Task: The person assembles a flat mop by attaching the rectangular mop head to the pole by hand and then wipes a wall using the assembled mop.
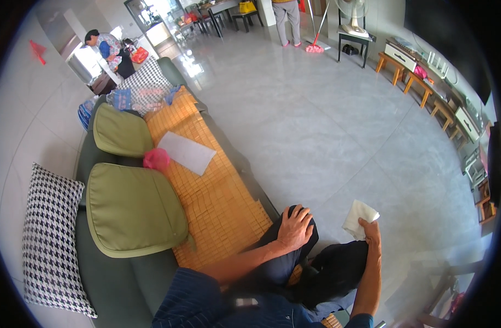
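Observation:
My left hand (295, 228) rests on my bent knee, its fingers laid over the dark trouser cloth and holding nothing. Out past my other knee, my right hand (372, 230) grips a folded whitish cloth (357, 218) by one edge, thumb on top, above the grey floor. I sit on a dark green sofa (127, 276) covered with an orange-brown tile-like seat mat (212, 205). To my left on the mat lie a flat pale grey sheet (186, 153) and a crumpled pink plastic bag (156, 159).
Olive back cushions (135, 210) and a houndstooth pillow (51, 240) line the sofa. Wooden stools (390, 66) stand along the right wall. Ahead are a fan (354, 24) on a chair, a pink mop (315, 48) and a standing person (287, 22). Another person (112, 52) is at far left.

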A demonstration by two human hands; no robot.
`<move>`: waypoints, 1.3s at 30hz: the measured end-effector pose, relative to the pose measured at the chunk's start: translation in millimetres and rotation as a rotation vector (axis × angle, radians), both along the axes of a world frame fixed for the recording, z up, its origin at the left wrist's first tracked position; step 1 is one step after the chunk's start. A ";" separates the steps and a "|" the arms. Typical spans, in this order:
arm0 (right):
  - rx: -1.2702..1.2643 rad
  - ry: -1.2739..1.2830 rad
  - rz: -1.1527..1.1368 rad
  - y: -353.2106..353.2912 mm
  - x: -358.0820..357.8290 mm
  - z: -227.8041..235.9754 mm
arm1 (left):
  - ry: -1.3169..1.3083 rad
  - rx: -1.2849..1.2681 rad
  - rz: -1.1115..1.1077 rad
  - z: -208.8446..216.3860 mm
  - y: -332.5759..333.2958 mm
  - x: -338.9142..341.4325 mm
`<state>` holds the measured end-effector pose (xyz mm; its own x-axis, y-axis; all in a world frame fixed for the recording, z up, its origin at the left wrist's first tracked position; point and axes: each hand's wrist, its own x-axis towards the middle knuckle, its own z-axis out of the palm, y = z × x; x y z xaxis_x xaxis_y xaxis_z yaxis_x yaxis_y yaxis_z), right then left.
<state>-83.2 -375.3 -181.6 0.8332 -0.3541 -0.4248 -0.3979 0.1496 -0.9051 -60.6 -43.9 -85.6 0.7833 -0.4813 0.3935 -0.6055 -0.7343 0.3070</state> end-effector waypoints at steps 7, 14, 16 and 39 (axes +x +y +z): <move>-0.058 0.082 -0.022 -11.7 -3.0 -6.0 | 0.053 -0.017 -0.042 3.4 -11.8 7.1; 0.332 -0.106 -0.128 -3.2 14.5 10.0 | -0.033 0.072 -0.008 -5.1 -3.4 14.6; 0.375 -0.124 -0.156 -5.3 6.8 17.6 | -0.033 0.096 -0.011 -10.1 -7.6 12.4; -0.249 -0.069 0.088 31.9 5.9 52.0 | -0.038 0.047 -0.038 -8.9 -4.8 10.6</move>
